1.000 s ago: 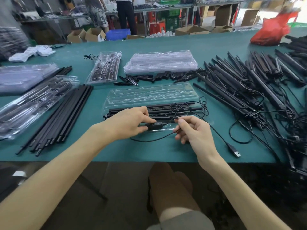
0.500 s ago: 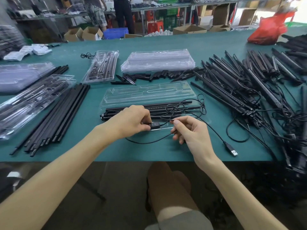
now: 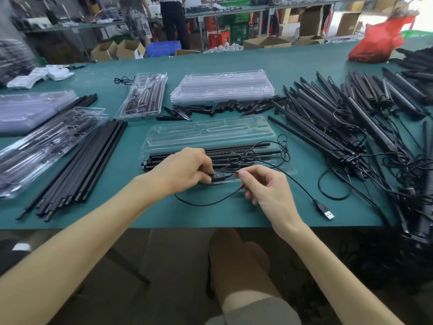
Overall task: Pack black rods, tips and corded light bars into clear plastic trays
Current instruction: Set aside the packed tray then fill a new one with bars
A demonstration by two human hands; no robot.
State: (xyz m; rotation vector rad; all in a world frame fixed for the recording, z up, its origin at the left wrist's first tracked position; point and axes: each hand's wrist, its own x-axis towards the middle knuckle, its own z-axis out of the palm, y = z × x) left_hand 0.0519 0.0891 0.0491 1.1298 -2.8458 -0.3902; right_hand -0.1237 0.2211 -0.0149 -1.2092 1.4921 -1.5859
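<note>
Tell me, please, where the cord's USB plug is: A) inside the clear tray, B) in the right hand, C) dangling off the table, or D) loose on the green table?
D: the USB plug lies on the green table, right of the right hand, which pinches the cord while the left hand grips the inline controller.

One view only: a wide-angle camera worn on the person's head, facing forward and steeply down over the green table [image 3: 293, 64]. Both forearms enter from 7 and 5 o'clock, and the left hand [image 3: 185, 170] and right hand [image 3: 269, 191] meet on a cord [image 3: 219, 176] close beneath the lens, just below centre, at the near side of the clear tray [image 3: 206, 134]. A knee [image 3: 234, 259] shows at 6 o'clock. Toward 12 o'clock the far room — perhaps shelving and cartons — looks bowed and soft.
</note>
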